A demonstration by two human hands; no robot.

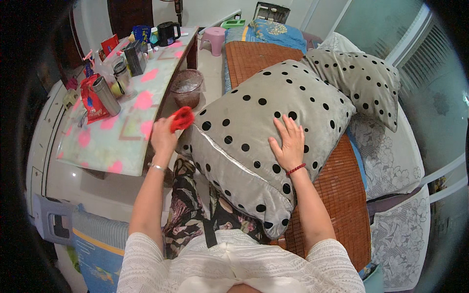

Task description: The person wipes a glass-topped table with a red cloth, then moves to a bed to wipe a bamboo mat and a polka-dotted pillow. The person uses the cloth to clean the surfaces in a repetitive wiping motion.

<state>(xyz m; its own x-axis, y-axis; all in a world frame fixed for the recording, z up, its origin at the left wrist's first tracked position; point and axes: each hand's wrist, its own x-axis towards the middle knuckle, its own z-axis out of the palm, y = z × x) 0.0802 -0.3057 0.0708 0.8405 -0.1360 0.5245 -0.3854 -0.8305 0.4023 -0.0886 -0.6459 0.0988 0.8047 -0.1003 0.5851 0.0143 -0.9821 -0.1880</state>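
A large grey cushion point(253, 106) with black dots lies across my lap and the edge of a sofa covered by a brown bamboo mat point(344, 186). Along its near part runs a white zip point(227, 152). My right hand point(290, 141) rests flat on the cushion's top with its fingers spread. In my left hand point(163, 137) is a bunched red cloth point(182, 119), held just off the cushion's left corner. I cannot tell whether the cloth touches the cushion.
A second dotted cushion point(366, 78) leans behind the large one. To the left stands a long table point(135, 150) with a steel flask point(106, 96), a black kettle point(168, 33) and a red packet point(91, 99). A waste basket point(187, 95) and pink stool point(213, 38) stand on the floor.
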